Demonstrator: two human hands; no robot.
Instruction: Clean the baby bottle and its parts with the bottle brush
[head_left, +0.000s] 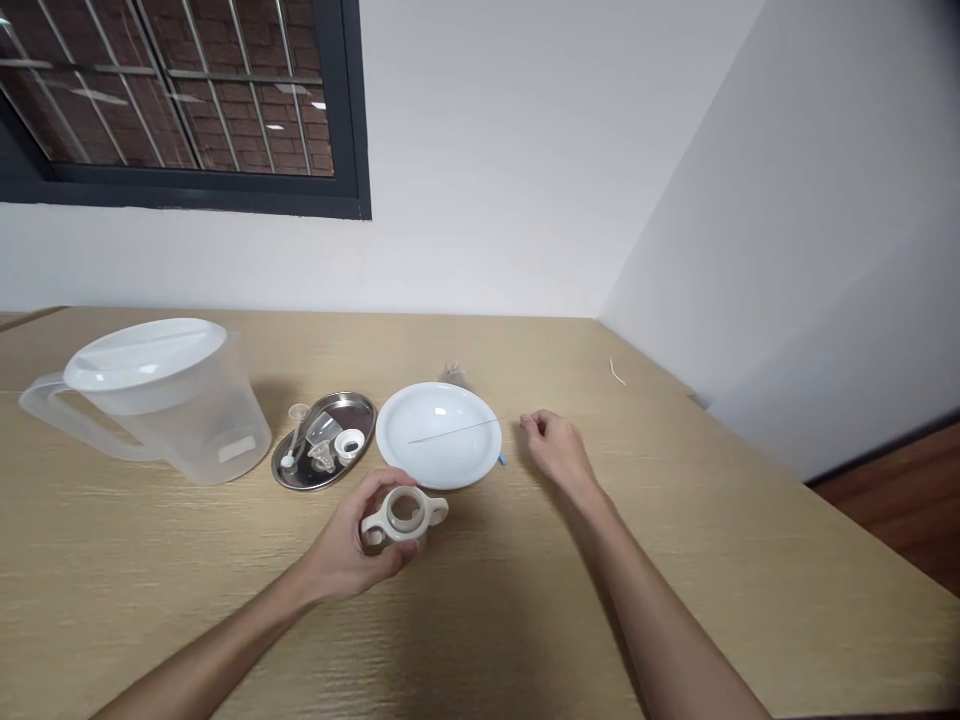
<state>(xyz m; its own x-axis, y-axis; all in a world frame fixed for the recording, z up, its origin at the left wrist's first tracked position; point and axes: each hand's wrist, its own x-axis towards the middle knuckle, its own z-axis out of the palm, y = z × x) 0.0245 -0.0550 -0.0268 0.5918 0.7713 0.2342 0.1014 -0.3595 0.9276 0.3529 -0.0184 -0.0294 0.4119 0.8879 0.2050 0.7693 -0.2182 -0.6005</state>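
Note:
My left hand (358, 545) is closed round a white baby bottle (406, 512) with two side handles; its open mouth faces up towards me. The bottle is close to the near edge of a white oval bowl (442, 462). On the bowl's right, my right hand (553, 450) pinches the end of a long thin wire brush (454, 431), whose tip reaches left over the bowl. A steel tray (346, 400) holds a white collar ring (349, 445), a straw (292, 445) with a ball end and clear parts.
A clear pitcher (187, 430) with a white lid stands at the left. Behind the bowl lies a greyish thing (454, 375) I cannot make out. A small blue piece (502, 459) shows at the bowl's right edge, and a thin pale strip (616, 373) lies farther right.

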